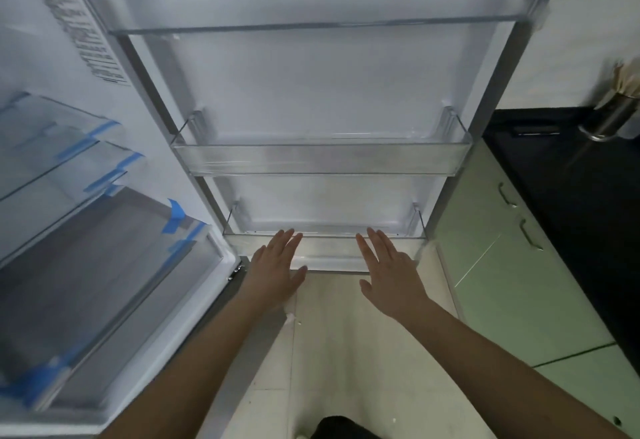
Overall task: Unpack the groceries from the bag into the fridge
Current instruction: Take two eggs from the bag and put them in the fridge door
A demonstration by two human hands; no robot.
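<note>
Both hands reach toward the open fridge door (311, 85).
Left hand (278, 270) and right hand (389, 270), fingers straight, empty, at the lowest door bin (329, 255), centre frame.

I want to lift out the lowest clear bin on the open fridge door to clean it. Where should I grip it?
Probably grip the lowest door bin at its two short ends, coming from the front with the left hand and right hand spread wider. It is long and shallow, so end grips should keep it level.
</note>
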